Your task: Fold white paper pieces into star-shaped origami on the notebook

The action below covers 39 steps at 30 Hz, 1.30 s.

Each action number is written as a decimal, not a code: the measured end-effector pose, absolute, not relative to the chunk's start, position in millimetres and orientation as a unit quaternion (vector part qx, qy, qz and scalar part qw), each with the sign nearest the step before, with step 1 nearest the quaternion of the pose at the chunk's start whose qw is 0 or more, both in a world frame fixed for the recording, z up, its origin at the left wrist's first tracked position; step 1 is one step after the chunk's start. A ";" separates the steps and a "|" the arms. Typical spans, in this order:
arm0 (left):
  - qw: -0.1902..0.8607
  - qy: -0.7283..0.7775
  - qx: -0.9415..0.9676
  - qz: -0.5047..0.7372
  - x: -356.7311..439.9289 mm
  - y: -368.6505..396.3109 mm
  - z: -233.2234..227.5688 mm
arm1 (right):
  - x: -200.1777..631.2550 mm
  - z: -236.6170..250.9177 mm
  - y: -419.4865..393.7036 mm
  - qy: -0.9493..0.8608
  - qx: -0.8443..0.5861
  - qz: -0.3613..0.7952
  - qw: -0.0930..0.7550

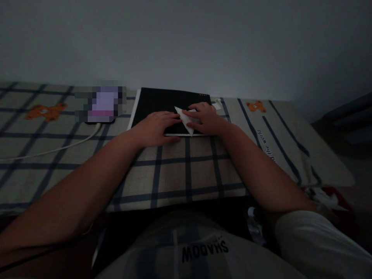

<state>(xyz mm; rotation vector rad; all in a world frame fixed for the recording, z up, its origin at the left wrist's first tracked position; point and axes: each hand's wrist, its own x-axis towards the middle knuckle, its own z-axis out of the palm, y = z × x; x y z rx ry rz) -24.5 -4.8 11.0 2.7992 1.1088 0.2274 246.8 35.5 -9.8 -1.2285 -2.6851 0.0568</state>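
White paper (186, 122) lay between 2 hands on a black folder

The paper was folded to a sharp tip at its far left and another at its near edge, pale and crisp against the dark cover. It rested on the right part of the black folder (154, 101), near its front edge. The right hand (207, 119) lay over the paper with its fingers apart, hiding its right side; whether the fingers pinched a layer, I could not tell. The left hand (158, 126) was spread, palm down, its fingertips just beside the paper's left edge and its thumb over the cloth.

"SHADOW" stood upside down on the person's shirt (162, 255). On the checked tablecloth (174, 166), "the world" could be read; the right forearm (255, 166) hid the lettering nearest it. The folder's far right corner bore 4 tiny pale marks.

To the left lay a phone (104, 102), its screen blurred out, with a white cable (72, 145) at its near end. The cloth showed 2 orange bears, 1 on each side. A small white scrap (217, 104) lay beyond the right hand.
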 end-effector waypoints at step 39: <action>0.048 0.317 0.942 0.098 -25.9 -3.1 11.3 | 225.9 -2.2 15.9 -0.883 -0.468 0.009 0.029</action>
